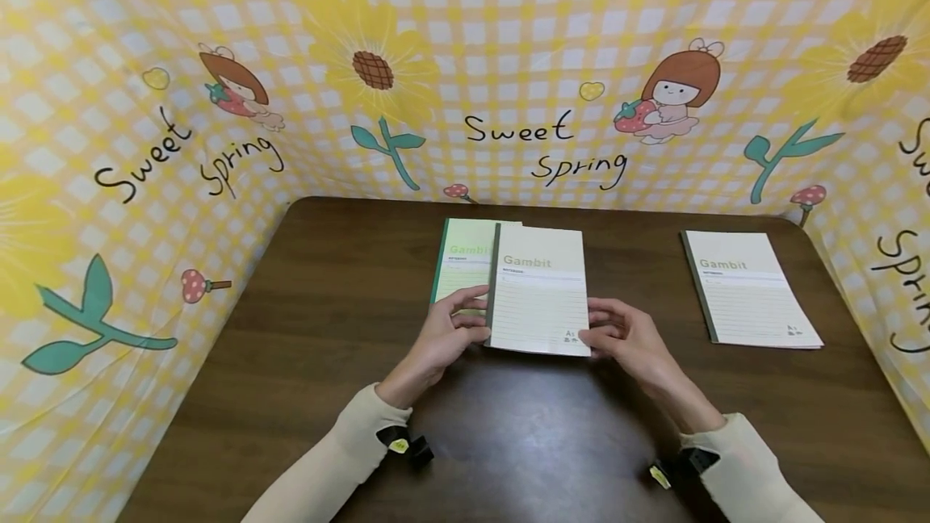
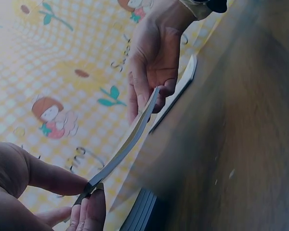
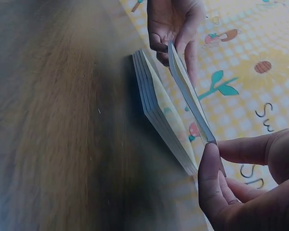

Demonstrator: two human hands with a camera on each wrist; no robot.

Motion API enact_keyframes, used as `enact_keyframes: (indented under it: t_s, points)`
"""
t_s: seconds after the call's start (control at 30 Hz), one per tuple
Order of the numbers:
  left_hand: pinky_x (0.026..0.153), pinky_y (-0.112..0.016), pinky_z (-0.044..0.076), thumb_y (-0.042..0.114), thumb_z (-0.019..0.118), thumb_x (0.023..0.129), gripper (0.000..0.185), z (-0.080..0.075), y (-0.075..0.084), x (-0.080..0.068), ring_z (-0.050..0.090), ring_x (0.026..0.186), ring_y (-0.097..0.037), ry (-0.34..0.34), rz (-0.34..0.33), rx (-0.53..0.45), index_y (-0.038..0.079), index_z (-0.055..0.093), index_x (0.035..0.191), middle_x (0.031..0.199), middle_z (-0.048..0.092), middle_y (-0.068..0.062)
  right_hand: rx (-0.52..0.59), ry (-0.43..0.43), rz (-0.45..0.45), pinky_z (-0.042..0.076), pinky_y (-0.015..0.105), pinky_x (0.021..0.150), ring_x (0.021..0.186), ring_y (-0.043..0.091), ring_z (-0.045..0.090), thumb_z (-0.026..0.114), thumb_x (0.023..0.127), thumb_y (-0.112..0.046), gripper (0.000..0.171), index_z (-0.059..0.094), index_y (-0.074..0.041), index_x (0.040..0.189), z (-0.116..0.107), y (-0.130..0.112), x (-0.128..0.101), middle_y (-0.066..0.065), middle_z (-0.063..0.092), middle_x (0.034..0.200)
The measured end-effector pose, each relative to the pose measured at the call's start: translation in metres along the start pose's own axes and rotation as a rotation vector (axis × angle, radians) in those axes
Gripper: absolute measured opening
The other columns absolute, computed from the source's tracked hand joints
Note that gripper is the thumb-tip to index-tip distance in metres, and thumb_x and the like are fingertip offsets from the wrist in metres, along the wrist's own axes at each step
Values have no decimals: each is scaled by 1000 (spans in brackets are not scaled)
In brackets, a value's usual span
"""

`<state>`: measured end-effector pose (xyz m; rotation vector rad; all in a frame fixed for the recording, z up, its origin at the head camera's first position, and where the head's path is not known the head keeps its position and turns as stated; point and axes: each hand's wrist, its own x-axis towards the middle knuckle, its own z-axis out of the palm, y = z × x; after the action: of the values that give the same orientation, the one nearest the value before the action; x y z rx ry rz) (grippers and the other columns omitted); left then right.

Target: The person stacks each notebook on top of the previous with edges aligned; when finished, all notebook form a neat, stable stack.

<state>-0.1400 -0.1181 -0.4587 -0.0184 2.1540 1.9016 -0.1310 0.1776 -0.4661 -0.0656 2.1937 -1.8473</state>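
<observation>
Left hand [image 1: 446, 337]: its grip pinches the near left corner of the cream notebook [image 1: 539, 293] — thumb on top, fingers beneath.
Right hand [image 1: 630, 341]: its grip pinches the near right corner of the same notebook.
Cream notebook: held between both hands, lifted clear of the stack below, near the middle of the surface [image 1: 508, 434].
Green notebook stack [image 1: 465, 263]: lies flat under the held notebook and a little toward the left edge — several covers thick in the wrist views.
Second cream notebook [image 1: 748, 287]: flat near the far right corner, well apart from the hands.
Backdrop [image 1: 465, 63]: yellow checked cloth with sunflowers, along the far and side edges.
</observation>
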Motion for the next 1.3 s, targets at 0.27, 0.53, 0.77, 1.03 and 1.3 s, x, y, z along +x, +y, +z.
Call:
enact_keyframes:
  t_s: [0.27,0.53,0.77,1.03,1.3]
  points:
    - [76,-22,53,-12,68,87,64,-26,-2,5,66,107,-30,84,-24,42,6,59,147,135,61,-25,25,-23,-11,61,28,69,82,5,68,73,93,1,57,51,9,145,26,1,28,33,62,125]
    - [72,-20,51,-12,67,87,61,-46,-8,13,66,98,-20,145,-46,58,1,59,146,135,60,-26,61,-29,-9,60,24,67,81,6,68,73,92,4,55,53,9,143,49,3,52,32,64,124]
    - [71,-20,52,-8,67,89,59,-63,-13,19,64,95,-15,158,-49,87,1,58,147,136,57,-24,46,-22,-18,61,25,67,82,9,69,74,91,4,53,57,8,141,65,3,64,32,64,123]
    - [73,-18,50,-5,69,91,55,-73,-16,25,65,97,-17,193,-60,129,1,60,145,133,60,-23,-159,32,-59,59,25,66,92,21,75,81,89,-8,52,65,0,139,75,3,68,22,70,118]
    - [78,-18,50,-2,71,92,54,-76,-19,31,64,107,-26,205,-74,184,3,61,144,132,62,-21,-367,66,-129,55,20,70,92,23,76,82,91,-17,53,66,-1,139,80,1,72,14,70,112]
